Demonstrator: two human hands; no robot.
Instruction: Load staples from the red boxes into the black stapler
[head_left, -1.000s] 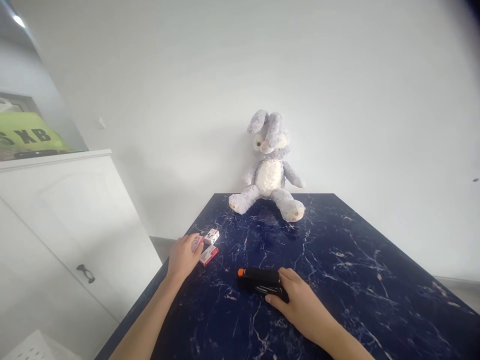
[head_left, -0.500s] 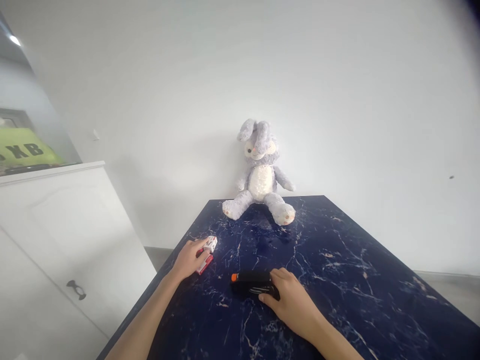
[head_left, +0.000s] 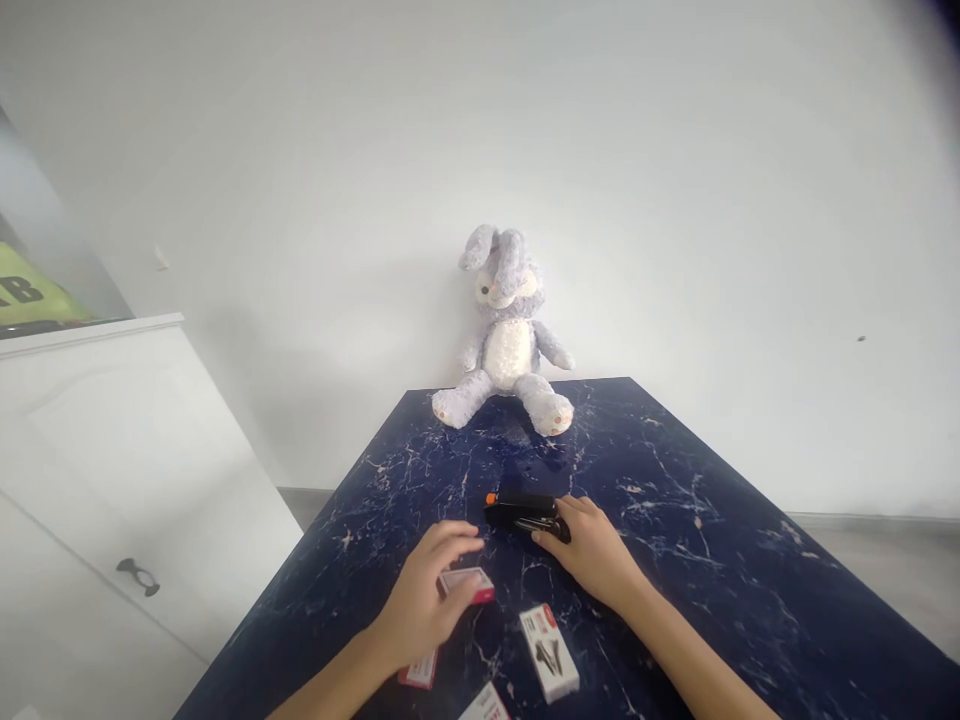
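My left hand, slightly blurred, hovers low over the table with its fingers apart. Between its thumb and fingers is a small red-and-white box; the thumb overlaps it, and I cannot tell whether they touch. Another red-and-white box lies partly hidden under the left wrist. My right hand is closed around one end of a black stapler with an orange tip pointing left. Nearer me lies a white box printed with a dark picture. A further white box is cut off by the bottom edge.
A grey plush rabbit sits at the far end of the dark blue marbled table, against the white wall. On the left stands a white cabinet with a dark handle, and a yellow-green bag lies on top.
My left hand has moved right and nearer me from the left side, where it touched small boxes. Several boxes now show closer to me. The stapler has shifted slightly away, still in my right hand.
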